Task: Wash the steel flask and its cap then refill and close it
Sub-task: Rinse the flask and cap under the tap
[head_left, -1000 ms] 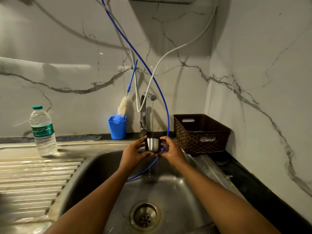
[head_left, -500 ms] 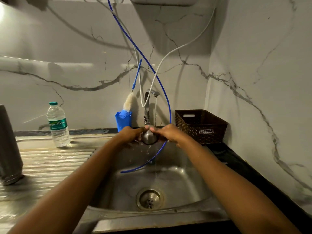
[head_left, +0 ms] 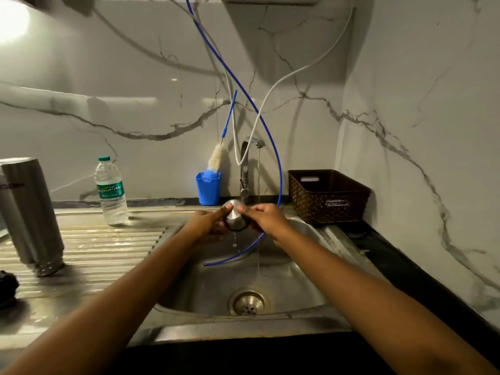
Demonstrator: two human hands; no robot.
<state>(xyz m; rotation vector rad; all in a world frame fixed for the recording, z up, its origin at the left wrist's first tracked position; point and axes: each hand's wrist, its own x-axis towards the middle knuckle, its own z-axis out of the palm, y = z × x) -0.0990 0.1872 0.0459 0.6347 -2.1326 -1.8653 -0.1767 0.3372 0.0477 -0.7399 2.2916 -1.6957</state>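
L hand [head_left: 205,223] & R hand [head_left: 266,219] meet over the sink [head_left: 297,280], both on the steel cap [head_left: 234,216]. L fingers curl round its left side, thumb up on the domed end. R hand pinches the right side w/ thumb & fingertips, other fingers tucked in. Cap is tilted, closed end toward the camera, dark rim low. Its inside is not visible. A few drops [head_left: 234,239] hang in the air below it.

Cap sits just left of the water stream [head_left: 259,198], which runs thin from the tap [head_left: 244,169] down into the basin, near the drain [head_left: 249,303]. Blue tube [head_left: 270,136] loops down behind R hand, its free end lying in the basin.

Flask [head_left: 29,212] stands upright on the ribbed drainboard [head_left: 108,247] at far left, well apart from the hands. It's poss. mouth-down, but the edge of the view is too warped to be sure.

Other containers:
- Clear plastic bottle [head_left: 111,190], green lid on, green label, stands at the back of the drainboard. It has water in it, level unclear.
- Blue cup [head_left: 208,188] behind the sink holds a bottle brush [head_left: 215,158], bristles up, blue handle leaning on the wall.
- Brown woven basket [head_left: 327,196] sits on the counter right of the tap, contents hidden by its wall.

Dark lump [head_left: 6,286] at the left edge, can't make out what.
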